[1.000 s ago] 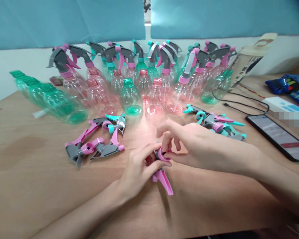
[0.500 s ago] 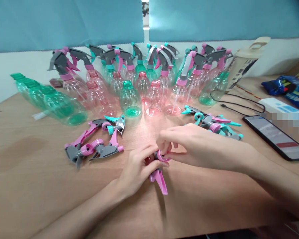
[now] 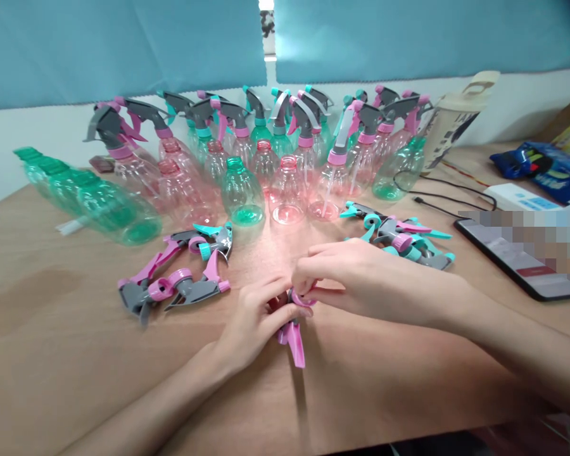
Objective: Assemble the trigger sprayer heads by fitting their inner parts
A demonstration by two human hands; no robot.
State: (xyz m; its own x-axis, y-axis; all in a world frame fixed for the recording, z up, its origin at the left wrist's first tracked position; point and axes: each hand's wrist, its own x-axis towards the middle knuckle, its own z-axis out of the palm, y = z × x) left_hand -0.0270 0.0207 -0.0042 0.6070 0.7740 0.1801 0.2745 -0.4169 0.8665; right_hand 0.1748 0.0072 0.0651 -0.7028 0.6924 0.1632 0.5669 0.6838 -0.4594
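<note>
Filling most of the view is a pale brown wooden worktop [image 3: 52, 361] with a faint darker stain at its left part. Behind it runs a white wall [image 3: 23, 142], and above the wall hang two blue blinds [image 3: 123, 44] with a narrow bright gap between them.

Near the front middle of the worktop, the left hand [image 3: 254, 323] has its grip closed around the body of a spray head [image 3: 292, 335], whose pink trigger points toward the person. The right hand [image 3: 356, 275] meets it from the other side; its grip is pinched, thumb and fingertips, on the pink collar [image 3: 304, 299] at the top of the same spray head.

A little pile of loose spray heads [image 3: 175, 278] lies left of the hands, and another pile [image 3: 401, 237] lies right of them (grey, pink and turquoise parts, mixed). Further back stand many clear pink and green bottles [image 3: 241, 196], most at the rear with heads already on. Some green bottles [image 3: 92, 202] lie on their sides at the left.

At the right edge there are a phone [image 3: 513, 259], a black cable [image 3: 439, 199], a white box [image 3: 520, 197], a blue packet [image 3: 536, 161] and a cream jug [image 3: 456, 120].
</note>
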